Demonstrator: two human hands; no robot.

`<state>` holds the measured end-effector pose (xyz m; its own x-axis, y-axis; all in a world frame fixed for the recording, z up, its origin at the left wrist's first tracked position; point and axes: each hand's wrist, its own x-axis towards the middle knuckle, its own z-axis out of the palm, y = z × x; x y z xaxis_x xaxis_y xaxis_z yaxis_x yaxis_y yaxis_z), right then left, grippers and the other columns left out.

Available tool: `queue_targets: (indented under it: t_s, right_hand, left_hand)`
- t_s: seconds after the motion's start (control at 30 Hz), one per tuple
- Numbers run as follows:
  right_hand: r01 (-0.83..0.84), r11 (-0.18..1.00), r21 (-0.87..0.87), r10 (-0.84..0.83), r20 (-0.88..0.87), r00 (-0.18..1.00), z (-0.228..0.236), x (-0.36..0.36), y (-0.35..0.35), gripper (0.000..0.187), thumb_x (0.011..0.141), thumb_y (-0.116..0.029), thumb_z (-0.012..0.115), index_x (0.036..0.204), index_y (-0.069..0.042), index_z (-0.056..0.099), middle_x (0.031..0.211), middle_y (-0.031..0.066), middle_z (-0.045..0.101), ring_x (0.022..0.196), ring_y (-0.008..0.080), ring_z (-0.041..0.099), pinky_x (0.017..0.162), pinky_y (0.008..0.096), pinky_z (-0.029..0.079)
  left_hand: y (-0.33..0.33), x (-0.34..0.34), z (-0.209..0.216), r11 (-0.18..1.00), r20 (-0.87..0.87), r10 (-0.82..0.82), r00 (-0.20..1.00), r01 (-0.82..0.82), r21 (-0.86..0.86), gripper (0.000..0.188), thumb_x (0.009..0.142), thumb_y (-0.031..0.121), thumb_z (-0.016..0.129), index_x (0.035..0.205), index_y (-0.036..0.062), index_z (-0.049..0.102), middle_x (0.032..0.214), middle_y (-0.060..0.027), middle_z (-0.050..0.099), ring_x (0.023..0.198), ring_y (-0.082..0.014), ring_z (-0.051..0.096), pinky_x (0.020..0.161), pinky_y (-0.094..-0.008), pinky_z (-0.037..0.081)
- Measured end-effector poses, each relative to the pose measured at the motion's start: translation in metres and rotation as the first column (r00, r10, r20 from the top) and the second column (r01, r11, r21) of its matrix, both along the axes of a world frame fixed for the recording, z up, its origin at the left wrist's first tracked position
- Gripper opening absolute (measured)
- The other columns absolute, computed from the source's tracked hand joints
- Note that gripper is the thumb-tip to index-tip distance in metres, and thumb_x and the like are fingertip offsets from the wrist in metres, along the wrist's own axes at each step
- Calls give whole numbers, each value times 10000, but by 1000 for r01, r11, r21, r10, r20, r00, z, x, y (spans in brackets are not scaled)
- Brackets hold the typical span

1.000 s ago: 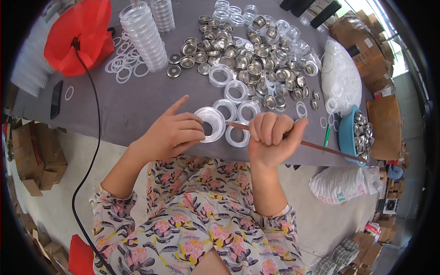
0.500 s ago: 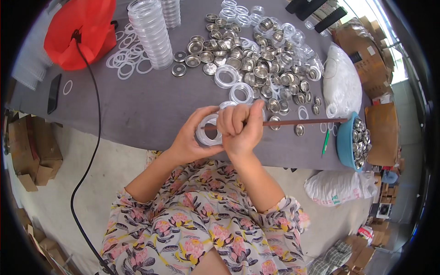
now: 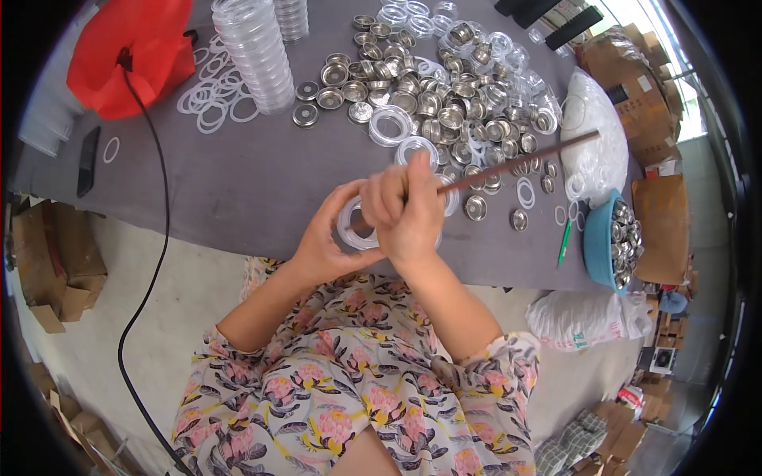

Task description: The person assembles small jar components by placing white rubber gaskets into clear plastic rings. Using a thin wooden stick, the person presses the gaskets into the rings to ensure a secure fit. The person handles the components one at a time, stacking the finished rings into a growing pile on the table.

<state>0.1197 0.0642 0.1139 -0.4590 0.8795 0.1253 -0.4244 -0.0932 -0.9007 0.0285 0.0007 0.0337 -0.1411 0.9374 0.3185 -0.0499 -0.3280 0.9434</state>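
Note:
My left hand is closed around a clear plastic ring-shaped lid near the table's front edge. In my right fist is a thin reddish-brown stick, its long end slanting up to the right. Its short end comes out on the left, at the opening of the lid; whether it touches the rim I cannot tell. Beyond my hands lie more clear ring lids, partly hidden by my right hand, and a wide heap of small silver metal cups.
A tall stack of clear lids stands beside loose white rings and a red cloth with a black cable. On the right are a blue basin of metal cups, a green pen and a white plastic bag.
The stick has tilted, its far end rising from nearly level. My right fist has shifted slightly left and turned. My left hand keeps hold of the lid in nearly the same place.

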Motion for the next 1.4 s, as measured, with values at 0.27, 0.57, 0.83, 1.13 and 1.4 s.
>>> queue_targets:
  t_s: [0.27, 0.57, 0.83, 1.13, 1.4]
  right_hand:
    - [-88, 982, 167, 29, 330, 943, 25, 18, 19, 609, 976, -407, 310, 446, -109, 306, 410, -31, 272, 378, 72, 242, 370, 241, 170]
    - [125, 990, -65, -128, -33, 991, 5, -6, 11, 567, 975, -398, 313, 483, -116, 294, 431, -6, 267, 376, 92, 202, 361, 247, 142]
    - [250, 868, 428, -457, 495, 739, -36, 104, -11, 296, 877, -206, 585, 633, -39, 555, 583, 36, 513, 495, 148, 488, 474, 261, 384]
    - [104, 714, 692, -623, 560, 546, -79, 133, -36, 151, 719, -14, 694, 861, -64, 677, 887, 85, 592, 678, 178, 575, 539, 296, 447]
    - [-234, 622, 747, -309, 509, 803, -4, 93, -15, 224, 697, 32, 657, 899, -62, 686, 910, 82, 619, 778, 187, 608, 636, 279, 493]
  left_hand:
    - [-2, -2, 0, 997, 23, -67, 997, 68, -31, 851, 625, 117, 796, 1318, -23, 321, 1272, -122, 438, 1182, -203, 439, 995, -338, 334]
    - [2, 14, -4, 999, 67, 8, 998, -6, -38, 844, 617, 142, 808, 1309, 3, 345, 1230, -121, 461, 1147, -217, 469, 963, -347, 372]
    - [1, 6, -11, 999, -84, 34, 996, -31, 35, 874, 616, 159, 805, 1328, 4, 323, 1281, -142, 427, 1185, -231, 440, 993, -358, 345]
    - [-2, 3, -14, 994, -53, 61, 997, -55, 93, 890, 616, 203, 799, 1336, 5, 315, 1314, -164, 393, 1220, -272, 407, 1026, -385, 302]
    - [1, -5, 6, 969, -26, 53, 998, -45, 243, 881, 611, 230, 803, 1328, 8, 342, 1338, -153, 392, 1248, -271, 391, 1044, -405, 280]
